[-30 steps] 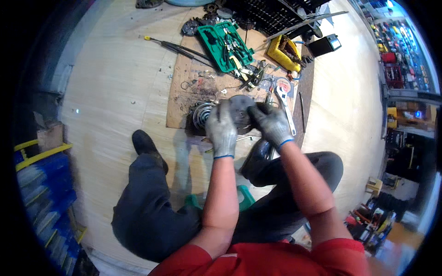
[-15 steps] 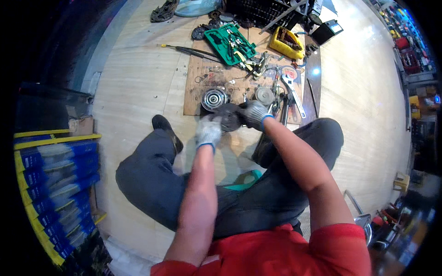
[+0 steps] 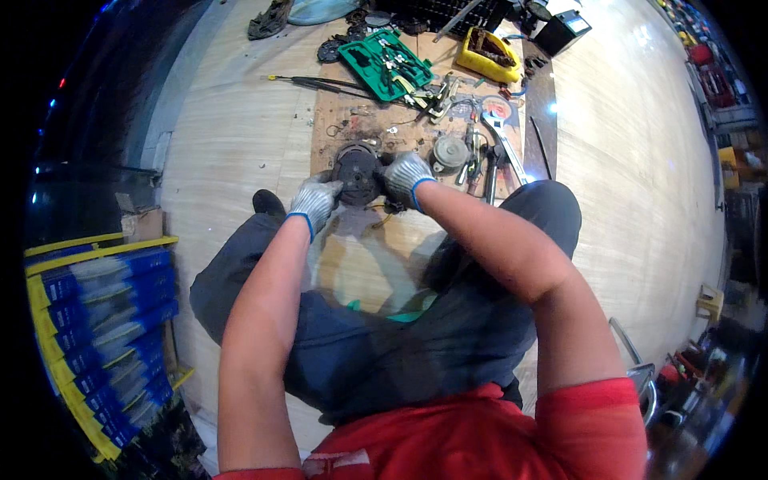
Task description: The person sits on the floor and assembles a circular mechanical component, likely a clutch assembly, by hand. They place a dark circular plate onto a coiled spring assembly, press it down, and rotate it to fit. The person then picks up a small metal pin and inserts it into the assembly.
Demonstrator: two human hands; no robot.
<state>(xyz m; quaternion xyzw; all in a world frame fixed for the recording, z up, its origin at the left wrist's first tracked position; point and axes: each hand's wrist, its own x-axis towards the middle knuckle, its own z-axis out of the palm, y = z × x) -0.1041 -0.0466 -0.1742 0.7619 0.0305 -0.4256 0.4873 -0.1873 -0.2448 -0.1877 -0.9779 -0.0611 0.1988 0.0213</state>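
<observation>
A dark, round, flat part (image 3: pixel 358 172) with slots and holes in its face is gripped at its rim by both gloved hands, above the cardboard mat (image 3: pixel 324 132). My left hand (image 3: pixel 315 200), in a grey-white glove with a blue cuff, closes on its left edge. On the opposite edge, my right hand (image 3: pixel 406 176), gloved alike, has its fingers curled round the rim, partly out of sight. A small part with wires (image 3: pixel 393 208) lies just below the right hand. To the right sits a round grey metal part (image 3: pixel 450 152). The ringed metal part seen earlier is hidden.
Right of the hands lie a large adjustable wrench (image 3: pixel 506 144) and several screwdrivers. Farther off are an open green tool case (image 3: pixel 384 64), a yellow container (image 3: pixel 488 56) and a black crate (image 3: pixel 448 16). My bent legs flank the work; blue-and-yellow boxes (image 3: pixel 108 336) stand at left.
The dark round part has moved forward and left, over where the ringed metal part showed. My left hand has shifted outward to its left rim; the whole view has also shifted slightly.
</observation>
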